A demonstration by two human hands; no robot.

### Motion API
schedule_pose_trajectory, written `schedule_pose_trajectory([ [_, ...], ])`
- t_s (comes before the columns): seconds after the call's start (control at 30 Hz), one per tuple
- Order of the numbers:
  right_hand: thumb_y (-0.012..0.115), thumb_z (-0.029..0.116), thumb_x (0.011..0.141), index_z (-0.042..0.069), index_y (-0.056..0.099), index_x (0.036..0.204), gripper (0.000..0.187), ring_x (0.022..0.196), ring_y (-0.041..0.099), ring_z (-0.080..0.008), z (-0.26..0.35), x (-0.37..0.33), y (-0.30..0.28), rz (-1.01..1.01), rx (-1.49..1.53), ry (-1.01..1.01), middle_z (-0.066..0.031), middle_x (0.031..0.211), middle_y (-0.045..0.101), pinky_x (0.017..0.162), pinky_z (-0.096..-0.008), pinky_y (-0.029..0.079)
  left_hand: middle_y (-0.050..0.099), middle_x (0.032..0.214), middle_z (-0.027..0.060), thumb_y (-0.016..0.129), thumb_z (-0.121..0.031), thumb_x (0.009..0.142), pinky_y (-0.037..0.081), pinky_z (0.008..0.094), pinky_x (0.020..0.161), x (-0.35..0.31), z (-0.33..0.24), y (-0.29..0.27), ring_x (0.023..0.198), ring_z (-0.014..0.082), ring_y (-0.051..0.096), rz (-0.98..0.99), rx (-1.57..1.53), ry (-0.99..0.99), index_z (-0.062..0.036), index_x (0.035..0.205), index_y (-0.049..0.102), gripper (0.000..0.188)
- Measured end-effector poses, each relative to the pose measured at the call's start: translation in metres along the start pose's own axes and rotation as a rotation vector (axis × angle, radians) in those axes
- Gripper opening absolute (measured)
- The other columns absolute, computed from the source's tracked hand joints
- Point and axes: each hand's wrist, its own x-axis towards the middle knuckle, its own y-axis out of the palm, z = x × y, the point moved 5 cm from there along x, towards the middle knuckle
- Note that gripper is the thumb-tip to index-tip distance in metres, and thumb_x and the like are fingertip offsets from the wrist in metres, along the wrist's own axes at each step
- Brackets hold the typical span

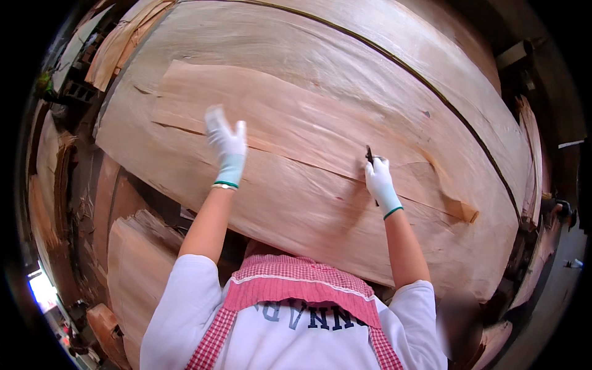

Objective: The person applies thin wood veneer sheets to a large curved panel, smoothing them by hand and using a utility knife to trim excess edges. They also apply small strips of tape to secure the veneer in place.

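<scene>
A large pale wood veneer sheet (290, 213) spreads out in front of me. On it lies a narrower, pinkish veneer strip (290, 114) with a wrinkled surface and a curled right end (467, 211). My left hand (228, 140), in a white glove with a green-edged cuff, is over the strip's near edge, thumb apart and fingers slightly blurred; nothing is in it. In a matching glove, my right hand (381, 182) grips a slim dark tool (369, 154) beside the same edge. Its tip points away from me; its exact kind is unclear.
A long dark gap (394, 58) separates my sheet from another veneer sheet (444, 43) on the far side. More veneer (139, 277) is stacked at the lower left. Torn veneer pieces (126, 40) stick out at the upper left, and ragged edges (530, 160) line the right.
</scene>
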Motion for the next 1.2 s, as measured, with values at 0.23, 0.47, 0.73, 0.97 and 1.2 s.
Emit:
schedule_pose_trajectory([
  [0.23,0.047,0.029,0.099,0.01,0.055,0.102,0.021,0.072,0.068,-0.0407,0.112,0.043,0.041,0.263,-0.565,-0.065,-0.0165,0.082,0.07,0.061,-0.0525,0.053,0.057,0.133,0.01,0.058,-0.014,0.09,0.038,0.042,0.109,0.058,0.028,0.097,0.128,0.0285,0.049,0.316,0.189,0.395,-0.0096,0.123,0.059,0.033],
  [0.47,0.043,0.019,0.096,0.002,0.055,0.105,0.023,0.087,0.07,-0.0384,0.266,0.136,0.189,0.381,-0.309,-0.138,-0.0228,0.094,0.071,0.074,-0.0498,0.055,0.059,0.129,0.0135,0.056,-0.012,0.09,0.04,0.0415,0.107,0.062,0.028,0.12,0.125,0.0313,0.051,0.347,0.015,0.267,-0.0085,0.135,0.049,0.045],
  [0.73,0.049,0.022,0.095,0.007,0.052,0.098,0.015,0.061,0.068,-0.0386,0.134,0.032,0.099,0.646,-0.476,-0.227,-0.0174,0.072,0.069,0.053,-0.0505,0.054,0.052,0.138,0.0155,0.069,-0.032,0.086,0.038,0.0451,0.109,0.065,0.017,0.107,0.129,0.0341,0.046,0.441,0.087,0.403,-0.01,0.128,0.061,0.048],
  [0.97,0.055,0.027,0.095,0.019,0.067,0.108,0.02,0.08,0.07,-0.0299,-0.006,0.12,-0.073,0.707,-0.64,-0.371,-0.0101,0.092,0.071,0.065,-0.0422,0.055,0.05,0.14,0.0144,0.072,-0.035,0.083,0.037,0.0436,0.11,0.062,0.024,0.106,0.131,0.0346,0.045,0.457,0.099,0.396,-0.0118,0.134,0.055,0.059],
  [1.2,0.056,0.018,0.09,0.009,0.066,0.089,0.013,0.078,0.071,-0.0305,0.255,0.201,0.17,0.584,-0.474,-0.945,-0.0122,0.088,0.072,0.061,-0.0425,0.056,0.05,0.14,0.0155,0.078,-0.033,0.077,0.036,0.0434,0.11,0.071,0.027,0.109,0.13,0.0352,0.045,0.485,-0.168,0.178,-0.0072,0.145,0.039,0.082],
])
